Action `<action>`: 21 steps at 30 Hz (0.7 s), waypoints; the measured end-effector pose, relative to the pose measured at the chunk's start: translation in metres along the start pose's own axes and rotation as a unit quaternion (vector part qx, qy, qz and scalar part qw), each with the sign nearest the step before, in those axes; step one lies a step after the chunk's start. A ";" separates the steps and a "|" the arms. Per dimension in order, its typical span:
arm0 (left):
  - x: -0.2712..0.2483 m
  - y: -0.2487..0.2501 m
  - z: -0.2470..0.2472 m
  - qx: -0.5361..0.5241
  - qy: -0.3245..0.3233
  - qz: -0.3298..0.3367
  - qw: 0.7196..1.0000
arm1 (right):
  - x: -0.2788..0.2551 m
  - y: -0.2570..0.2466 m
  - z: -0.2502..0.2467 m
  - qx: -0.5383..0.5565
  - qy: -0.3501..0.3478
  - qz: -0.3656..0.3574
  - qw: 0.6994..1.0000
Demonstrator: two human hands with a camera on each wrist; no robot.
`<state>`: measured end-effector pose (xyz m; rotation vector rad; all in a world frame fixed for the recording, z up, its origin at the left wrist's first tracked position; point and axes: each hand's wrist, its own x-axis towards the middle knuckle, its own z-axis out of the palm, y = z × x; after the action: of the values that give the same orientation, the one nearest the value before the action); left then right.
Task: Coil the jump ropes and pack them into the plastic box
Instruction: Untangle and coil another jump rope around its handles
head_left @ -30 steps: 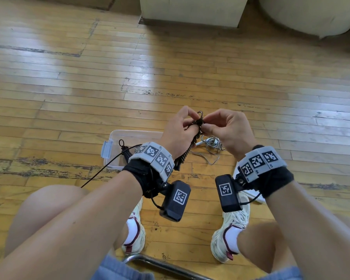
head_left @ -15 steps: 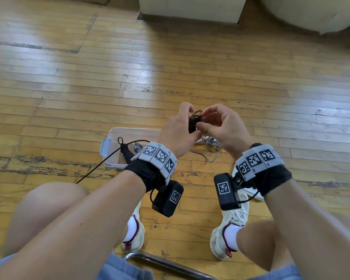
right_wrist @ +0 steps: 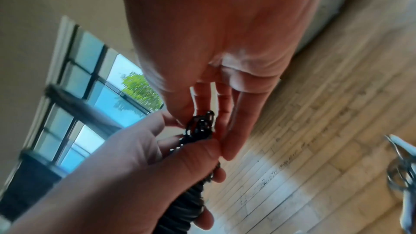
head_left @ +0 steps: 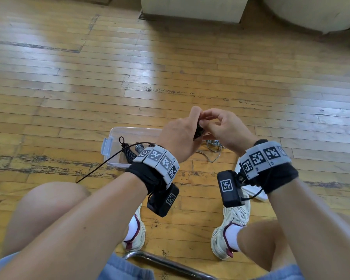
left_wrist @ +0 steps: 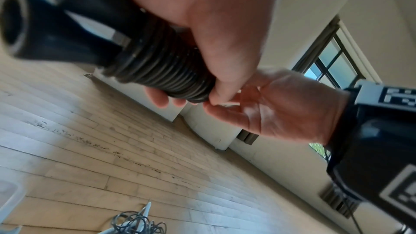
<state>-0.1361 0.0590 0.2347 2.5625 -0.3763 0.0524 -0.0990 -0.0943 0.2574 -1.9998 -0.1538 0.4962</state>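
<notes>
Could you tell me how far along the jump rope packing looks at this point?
One black coiled rope already sits in the plastic box. In hand: the left hand grips a second black rope bundle, wound round its handles, while the right hand pinches its end loop, apparently securing it. Left: packing this bundle, then coiling the grey rope lying loose on the floor.

wooden floor [head_left: 170, 67], window [right_wrist: 90, 84], sneakers [head_left: 230, 225]
</notes>
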 end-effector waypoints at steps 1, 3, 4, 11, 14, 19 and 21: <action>0.000 0.000 0.001 0.020 -0.004 -0.007 1.000 | 0.002 0.001 0.000 -0.038 0.001 0.001 0.999; 0.000 -0.001 0.004 0.045 -0.009 -0.025 0.999 | 0.003 0.001 0.000 -0.112 0.003 0.005 0.994; 0.000 -0.001 0.004 0.054 -0.011 -0.033 0.998 | 0.004 0.001 -0.001 -0.138 -0.002 0.010 0.990; 0.005 -0.008 0.003 0.041 -0.085 -0.072 0.993 | 0.005 0.000 0.001 -0.235 -0.023 -0.029 0.971; 0.009 -0.014 0.001 -0.033 -0.122 -0.077 0.989 | 0.003 0.001 0.005 -0.237 -0.010 -0.047 0.970; 0.011 -0.018 -0.005 -0.085 -0.138 -0.058 0.985 | 0.003 0.002 -0.003 -0.249 -0.053 -0.061 0.965; 0.009 -0.018 -0.004 -0.073 -0.156 -0.049 0.984 | 0.002 0.001 -0.006 -0.283 -0.085 -0.067 0.953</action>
<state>-0.1227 0.0738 0.2301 2.4404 -0.3535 -0.4017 -0.0945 -0.0993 0.2579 -2.4770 -0.5915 0.5830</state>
